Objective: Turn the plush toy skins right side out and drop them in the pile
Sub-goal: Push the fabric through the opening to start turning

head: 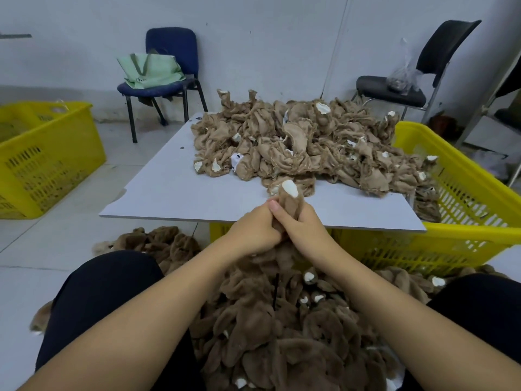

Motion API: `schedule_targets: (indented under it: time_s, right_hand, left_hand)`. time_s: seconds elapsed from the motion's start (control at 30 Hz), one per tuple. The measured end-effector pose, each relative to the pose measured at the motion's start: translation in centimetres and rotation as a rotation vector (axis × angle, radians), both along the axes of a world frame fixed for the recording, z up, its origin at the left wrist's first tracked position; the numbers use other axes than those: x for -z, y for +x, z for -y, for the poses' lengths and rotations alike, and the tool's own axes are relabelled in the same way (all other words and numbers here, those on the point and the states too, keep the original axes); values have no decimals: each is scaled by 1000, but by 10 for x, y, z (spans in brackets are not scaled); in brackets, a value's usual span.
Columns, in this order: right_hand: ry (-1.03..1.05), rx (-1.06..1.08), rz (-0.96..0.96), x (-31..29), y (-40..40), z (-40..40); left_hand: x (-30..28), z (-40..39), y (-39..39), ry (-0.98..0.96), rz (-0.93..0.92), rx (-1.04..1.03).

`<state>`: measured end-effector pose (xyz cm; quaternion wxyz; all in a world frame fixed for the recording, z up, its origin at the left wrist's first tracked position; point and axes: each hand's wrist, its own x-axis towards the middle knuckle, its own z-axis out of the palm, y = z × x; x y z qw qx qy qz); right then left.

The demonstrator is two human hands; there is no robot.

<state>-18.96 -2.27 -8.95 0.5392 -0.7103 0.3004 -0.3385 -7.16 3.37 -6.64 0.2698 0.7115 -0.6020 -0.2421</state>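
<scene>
A brown plush skin (290,203) with a white tip sticks up between my two hands at the near edge of the white board (174,190). My left hand (255,228) and my right hand (303,225) both grip it, fingers curled round the fabric, and its furry lower part hangs down toward my lap. On the board lies a heap of inside-out tan skins (304,142). Between my knees on the floor lies the pile of furry brown skins (284,331) turned right side out.
The board rests on a yellow crate (462,215) at the right. Another yellow crate (42,156) stands on the floor at left. A blue chair with a green bag (158,69) and a black chair (400,88) stand by the wall.
</scene>
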Motion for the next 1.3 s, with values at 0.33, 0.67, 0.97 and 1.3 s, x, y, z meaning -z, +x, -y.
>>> schedule_targets:
  time_s: [0.33, 0.67, 0.97, 1.3]
  right_hand:
    - [96, 98, 105, -32, -13, 14]
    - [282, 16, -9, -50, -20, 37]
    - [231, 89, -256, -28, -5, 91]
    - [-503, -153, -1061, 32, 32, 133]
  left_hand:
    - [-41, -2, 5, -538, -545, -47]
    - [-71, 1, 38, -610, -970, -404]
    - [-58, 52, 41, -387, -431, -179]
    - [24, 129, 71, 273, 133, 81]
